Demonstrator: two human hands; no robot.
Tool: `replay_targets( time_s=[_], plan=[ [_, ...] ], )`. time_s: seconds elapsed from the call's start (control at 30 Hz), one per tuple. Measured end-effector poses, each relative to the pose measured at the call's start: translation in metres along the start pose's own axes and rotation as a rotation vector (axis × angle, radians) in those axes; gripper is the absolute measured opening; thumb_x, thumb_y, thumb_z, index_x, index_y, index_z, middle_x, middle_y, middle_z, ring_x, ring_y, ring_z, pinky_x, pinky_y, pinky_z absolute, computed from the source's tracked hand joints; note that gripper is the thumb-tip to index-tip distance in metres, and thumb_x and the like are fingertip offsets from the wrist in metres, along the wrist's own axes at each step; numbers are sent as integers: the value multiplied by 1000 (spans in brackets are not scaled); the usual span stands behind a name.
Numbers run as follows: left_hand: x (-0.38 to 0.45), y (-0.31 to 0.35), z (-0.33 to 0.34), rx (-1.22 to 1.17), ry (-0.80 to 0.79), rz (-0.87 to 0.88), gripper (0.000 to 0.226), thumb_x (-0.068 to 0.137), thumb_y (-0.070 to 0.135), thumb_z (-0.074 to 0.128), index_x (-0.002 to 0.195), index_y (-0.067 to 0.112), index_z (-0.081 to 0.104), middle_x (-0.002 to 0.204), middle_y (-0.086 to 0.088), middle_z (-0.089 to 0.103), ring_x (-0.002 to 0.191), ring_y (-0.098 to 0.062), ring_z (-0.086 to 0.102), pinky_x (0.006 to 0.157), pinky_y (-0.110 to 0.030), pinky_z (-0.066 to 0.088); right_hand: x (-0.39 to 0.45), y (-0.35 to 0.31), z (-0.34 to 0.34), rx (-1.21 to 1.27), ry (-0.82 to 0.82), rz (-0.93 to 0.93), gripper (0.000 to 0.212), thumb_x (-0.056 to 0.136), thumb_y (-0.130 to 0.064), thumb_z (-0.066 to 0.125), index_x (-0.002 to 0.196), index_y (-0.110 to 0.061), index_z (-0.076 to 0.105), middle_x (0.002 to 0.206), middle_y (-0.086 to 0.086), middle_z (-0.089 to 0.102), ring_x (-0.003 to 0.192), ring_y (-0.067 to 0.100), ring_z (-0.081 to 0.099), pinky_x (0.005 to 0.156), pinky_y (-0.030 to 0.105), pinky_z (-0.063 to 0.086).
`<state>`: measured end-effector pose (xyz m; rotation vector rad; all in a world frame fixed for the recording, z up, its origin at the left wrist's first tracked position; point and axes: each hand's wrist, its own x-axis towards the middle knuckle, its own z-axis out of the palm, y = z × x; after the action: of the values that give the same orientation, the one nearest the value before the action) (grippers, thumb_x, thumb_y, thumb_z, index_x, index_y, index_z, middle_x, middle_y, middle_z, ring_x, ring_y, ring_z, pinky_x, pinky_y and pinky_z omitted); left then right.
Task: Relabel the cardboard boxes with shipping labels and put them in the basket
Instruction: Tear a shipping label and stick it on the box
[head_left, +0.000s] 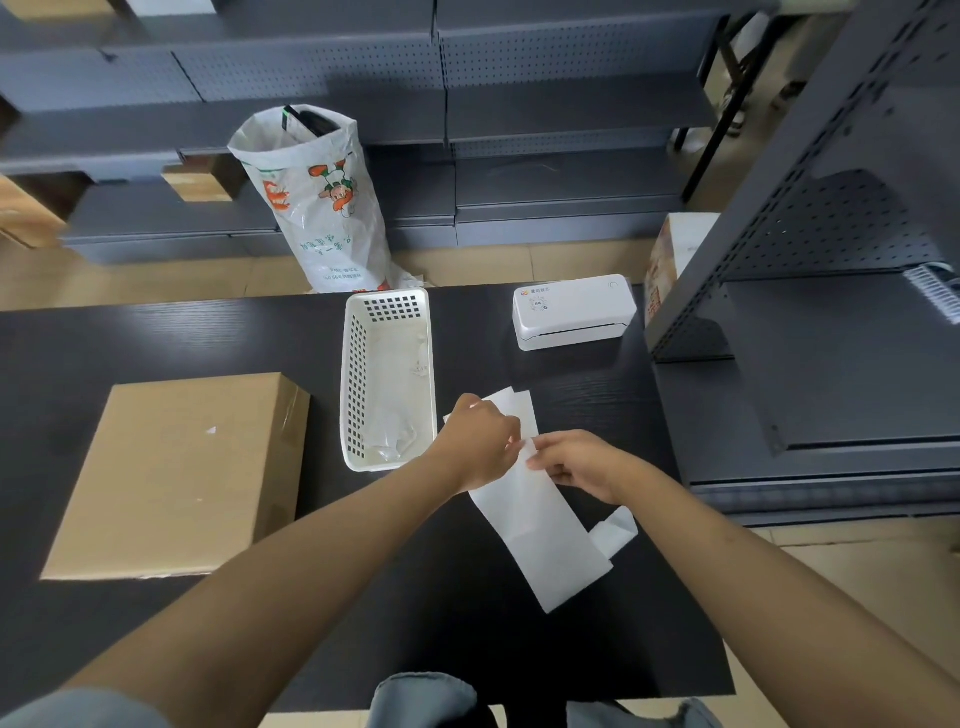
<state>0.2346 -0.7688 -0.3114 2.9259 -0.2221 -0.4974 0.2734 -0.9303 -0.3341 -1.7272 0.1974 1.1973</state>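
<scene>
Pinching the white label strip (540, 525), both hands, left (480, 441) and right (576, 462), fingers closed.

Left hand (480, 441): arm stretched forward, fingers curled in a pinching grip.
Right hand (576, 462): arm stretched forward, fingertips pinching, just beside the left.

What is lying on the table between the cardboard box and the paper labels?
The white basket stands between the cardboard box and the paper labels, seen in the head view.
</scene>
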Motion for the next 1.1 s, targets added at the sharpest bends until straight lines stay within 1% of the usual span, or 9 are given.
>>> replay_targets(
  time_s=[0.2, 0.3, 0.4, 0.53, 0.6, 0.77, 0.9, 1.0, 1.1],
  plan=[
    [0, -1, 2, -125, -40, -42, 29, 98, 39, 45, 112, 26, 66, 102, 3, 70, 104, -14, 59, 110, -35, 27, 1, 2, -2, -223, 67, -32, 50, 86, -6, 66, 133, -15, 55, 134, 3, 54, 111, 14, 51, 96, 31, 44],
    [0, -3, 2, -170, -48, -78, 28, 98, 38, 45, 110, 25, 67, 103, 4, 70, 101, -15, 61, 108, -34, 29, 0, 5, -1, -278, 59, -49, 49, 85, -4, 66, 132, -16, 56, 119, 0, 61, 112, 17, 55, 102, 36, 44],
    [-1, -6, 3, -193, -49, -100, 29, 99, 38, 45, 109, 24, 67, 103, 3, 71, 101, -17, 61, 106, -34, 32, 1, 9, 1, -292, 37, -60, 43, 85, -3, 66, 125, -19, 62, 92, -8, 61, 95, 12, 59, 95, 34, 48],
    [0, -13, -1, -337, 16, -183, 30, 99, 37, 44, 107, 19, 65, 104, 0, 71, 98, -21, 63, 100, -36, 42, -1, 10, 2, -290, 14, -20, 30, 86, -4, 63, 106, -25, 67, 101, -7, 64, 98, 12, 59, 81, 26, 50],
    [3, -18, -6, -377, 98, -275, 28, 100, 35, 41, 105, 19, 63, 101, 0, 70, 96, -21, 62, 97, -33, 37, -2, 13, -1, -371, 3, 45, 22, 89, -5, 60, 99, -25, 65, 102, -6, 64, 98, 14, 59, 80, 27, 50],
    [6, -30, -22, -243, 218, -444, 25, 94, 11, 39, 108, 19, 59, 90, -2, 70, 89, -22, 64, 98, -34, 23, -3, 30, -8, -770, -3, 266, 29, 92, -7, 44, 116, -5, 60, 114, 13, 62, 95, 24, 59, 91, 36, 52],
    [11, -38, -36, -109, 315, -570, 28, 90, 5, 41, 111, 16, 56, 93, -4, 66, 88, -22, 63, 105, -39, 26, -7, 36, -7, -758, -26, 344, 16, 89, -7, 44, 90, -6, 61, 93, 10, 61, 87, 25, 58, 77, 33, 52],
    [15, -46, -48, -90, 341, -616, 27, 90, 6, 47, 117, 11, 52, 107, -8, 64, 93, -26, 63, 104, -42, 33, -10, 40, -9, -768, -24, 395, 30, 93, -6, 40, 117, 4, 55, 117, 20, 59, 97, 31, 59, 82, 37, 52],
    [15, -46, -50, -48, 340, -574, 29, 89, 7, 51, 118, 11, 50, 111, -9, 63, 94, -28, 63, 98, -42, 38, -9, 39, -14, -812, -31, 376, 30, 90, -5, 45, 115, 6, 59, 113, 21, 64, 104, 32, 63, 91, 38, 53]
  ],
)
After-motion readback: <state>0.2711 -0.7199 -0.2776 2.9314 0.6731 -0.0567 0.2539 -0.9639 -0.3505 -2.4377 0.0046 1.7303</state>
